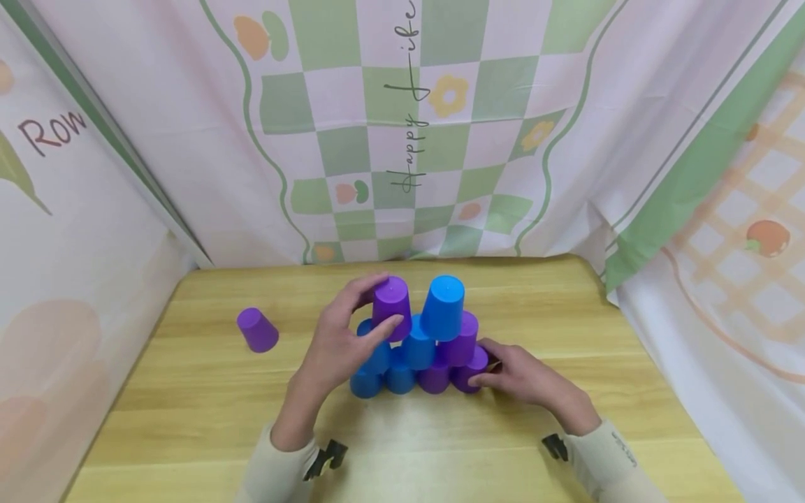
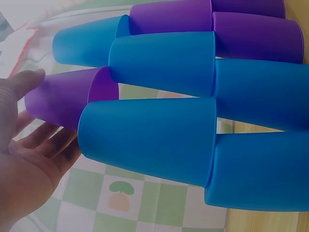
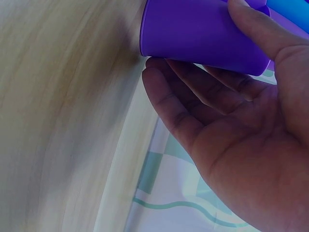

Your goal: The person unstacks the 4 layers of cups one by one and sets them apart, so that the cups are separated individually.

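Upside-down blue and purple cups form a stepped stack on the table. My left hand (image 1: 336, 339) holds a purple cup (image 1: 391, 307) at the stack's upper left, thumb on one side and fingers on the other. Its rim is at the tops of two blue cups, the left blue cup (image 2: 149, 140) and the middle blue cup (image 1: 418, 344); whether its weight rests on them I cannot tell. Beside it stands an upper blue cup (image 1: 444, 307). Low on the right, my right hand (image 1: 525, 377) holds the end purple cup (image 3: 203, 36) between thumb and fingers.
A lone purple cup (image 1: 258, 330) stands upside down on the wooden table (image 1: 189, 419), left of the stack. Printed cloth (image 1: 339, 91) hangs behind the table's back edge and along both sides.
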Demonstrator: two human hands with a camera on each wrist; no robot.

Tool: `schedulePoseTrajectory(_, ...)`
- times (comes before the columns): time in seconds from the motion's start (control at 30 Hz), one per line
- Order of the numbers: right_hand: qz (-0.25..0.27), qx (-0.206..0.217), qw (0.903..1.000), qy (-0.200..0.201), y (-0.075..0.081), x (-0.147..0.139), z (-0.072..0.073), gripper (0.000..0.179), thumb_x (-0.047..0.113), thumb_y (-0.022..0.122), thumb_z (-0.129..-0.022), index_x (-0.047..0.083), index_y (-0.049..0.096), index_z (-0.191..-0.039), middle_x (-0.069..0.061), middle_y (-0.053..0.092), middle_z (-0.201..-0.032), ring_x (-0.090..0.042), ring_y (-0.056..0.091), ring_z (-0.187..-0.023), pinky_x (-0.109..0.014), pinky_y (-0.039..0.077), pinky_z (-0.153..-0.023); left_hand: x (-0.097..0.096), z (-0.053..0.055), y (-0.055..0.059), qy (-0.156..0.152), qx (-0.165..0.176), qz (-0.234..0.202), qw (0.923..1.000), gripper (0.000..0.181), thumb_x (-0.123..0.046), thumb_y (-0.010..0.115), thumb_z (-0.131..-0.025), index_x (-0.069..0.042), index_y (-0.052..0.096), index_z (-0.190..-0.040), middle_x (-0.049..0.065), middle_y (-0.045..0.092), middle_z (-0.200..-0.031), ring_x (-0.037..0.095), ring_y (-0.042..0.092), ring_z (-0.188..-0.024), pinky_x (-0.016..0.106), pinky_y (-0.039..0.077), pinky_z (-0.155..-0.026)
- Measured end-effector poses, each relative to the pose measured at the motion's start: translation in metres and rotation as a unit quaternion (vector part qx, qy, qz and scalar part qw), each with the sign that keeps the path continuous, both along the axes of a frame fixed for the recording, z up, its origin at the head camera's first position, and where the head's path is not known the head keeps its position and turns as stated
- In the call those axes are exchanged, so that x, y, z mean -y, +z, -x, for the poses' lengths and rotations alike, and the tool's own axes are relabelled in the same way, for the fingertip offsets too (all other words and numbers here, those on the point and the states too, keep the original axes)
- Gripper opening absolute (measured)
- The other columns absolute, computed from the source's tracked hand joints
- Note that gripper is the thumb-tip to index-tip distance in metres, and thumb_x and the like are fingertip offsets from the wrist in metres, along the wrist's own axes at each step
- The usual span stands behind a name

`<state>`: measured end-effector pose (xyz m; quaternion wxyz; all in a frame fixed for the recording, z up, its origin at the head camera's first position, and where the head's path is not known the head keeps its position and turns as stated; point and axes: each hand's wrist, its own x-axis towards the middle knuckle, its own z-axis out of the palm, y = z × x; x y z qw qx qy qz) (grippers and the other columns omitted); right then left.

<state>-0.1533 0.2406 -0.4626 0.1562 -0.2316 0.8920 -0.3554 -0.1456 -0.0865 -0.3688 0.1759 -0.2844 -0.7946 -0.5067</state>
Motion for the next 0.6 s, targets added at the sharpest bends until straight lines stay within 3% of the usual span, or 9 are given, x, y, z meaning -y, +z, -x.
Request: schedulePoseTrajectory(0.6, -0.003, -0.005, 1.0, 0.0, -0.0002, 0.0, 0.0001, 0.04, 0.043, 0.069, -0.089, 0.019, 0.058, -0.118, 0.007, 0.068, -0.101, -0.012, 0.065, -0.091, -0.026, 0.056, -0.078, -0.0014, -0.0012, -0.0012, 0.005, -0.001, -0.005, 1.0, 0.059, -0.02, 0.076, -0.085, -0.019, 0.05, -0.139, -0.001, 0.057, -0.132, 0.013, 0.058, -0.119, 0.03, 0.052, -0.098)
